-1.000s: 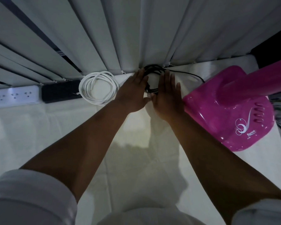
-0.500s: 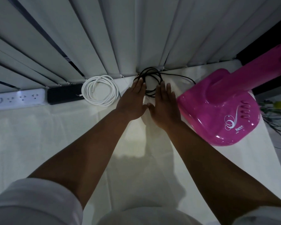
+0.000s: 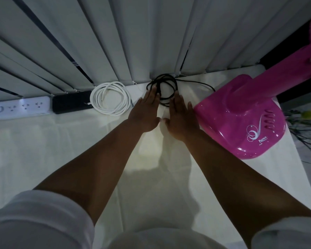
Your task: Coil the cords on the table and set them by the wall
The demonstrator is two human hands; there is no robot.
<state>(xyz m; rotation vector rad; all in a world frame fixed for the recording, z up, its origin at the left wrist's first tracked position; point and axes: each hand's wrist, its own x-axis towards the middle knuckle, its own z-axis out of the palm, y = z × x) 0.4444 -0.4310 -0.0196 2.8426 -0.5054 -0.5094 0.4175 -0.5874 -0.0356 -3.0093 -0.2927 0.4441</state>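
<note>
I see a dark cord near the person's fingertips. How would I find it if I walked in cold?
Start at the grey vertical blinds along the table's far edge. Where they meet the white tablecloth, look between the white coiled cord and the pink fan base. The black coiled cord lies there, just beyond the left hand and right hand: it is the only black, thin, loosely looped one.

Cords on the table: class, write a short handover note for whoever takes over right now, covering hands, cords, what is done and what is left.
Left hand: flat, fingers straight, fingertips touching the black cord.
Right hand: flat, fingers straight, at the coil's near edge.
Black cord: coiled by the blinds, one strand trailing toward the pink fan base.
White cord: coiled by the blinds.
Done: both coiled and placed.
Left: perhaps tuck in the trailing strand.
</note>
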